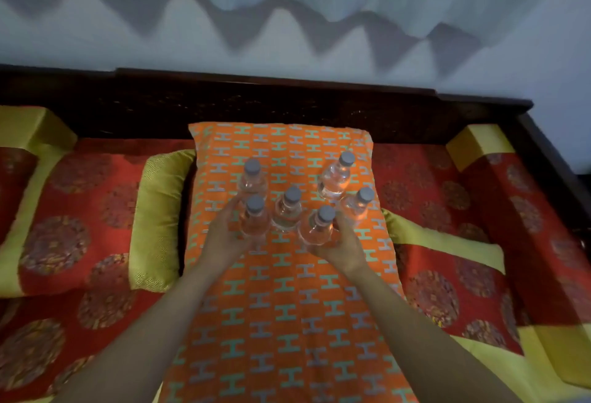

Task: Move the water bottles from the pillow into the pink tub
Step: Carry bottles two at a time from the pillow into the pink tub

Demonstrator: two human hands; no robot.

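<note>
Six clear plastic water bottles with grey screw caps (289, 207) stand upright in a loose cluster on the far half of the orange pillow patterned with teal and grey H shapes (287, 306), which lies on a red and gold brocade daybed (96, 211) with a dark wooden back rail (287, 99). None moved yet, by the look of it; the pink tub is not in view. Left hand (224, 239) wraps the near-left bottle (255, 220), fingers curled round its left side, closed on the body. Right hand (343, 244) cups the near-right bottle (319, 226) from the right and below, fingers clamped on the lower body. Both forearms reach in from the near edge, converging on the cluster. Judgement: pillow is soft, so neighbours may topple when a bottle lifts. Best to lift each straight up, clear of the caps beside it, before swinging away. The centre bottle (289, 209) sits just beside both held ones; it is most at risk. Grip low and firm, since thin plastic may flex.
</note>
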